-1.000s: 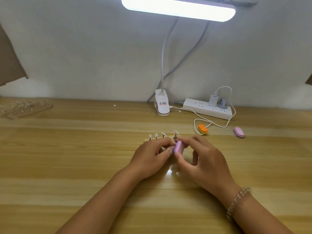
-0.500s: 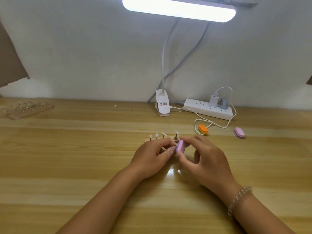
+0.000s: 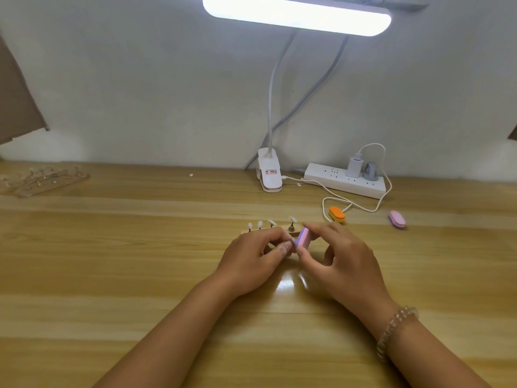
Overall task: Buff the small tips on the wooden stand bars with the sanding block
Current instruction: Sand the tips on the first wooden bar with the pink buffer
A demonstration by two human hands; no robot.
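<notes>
Block (image 3: 303, 238) — pinched by right hand (image 3: 344, 264), beside left hand (image 3: 251, 260).

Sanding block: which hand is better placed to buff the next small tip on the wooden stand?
The right hand. It pinches the sanding block close beside the white tips. The left hand grips the wooden stand and carries no block, so it likely serves better for steadying.

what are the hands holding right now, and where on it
The right hand pinches the sanding block, thumb at its near end, fingers over its far end. The left hand curls over the wooden stand; what it grips is hidden.
</notes>
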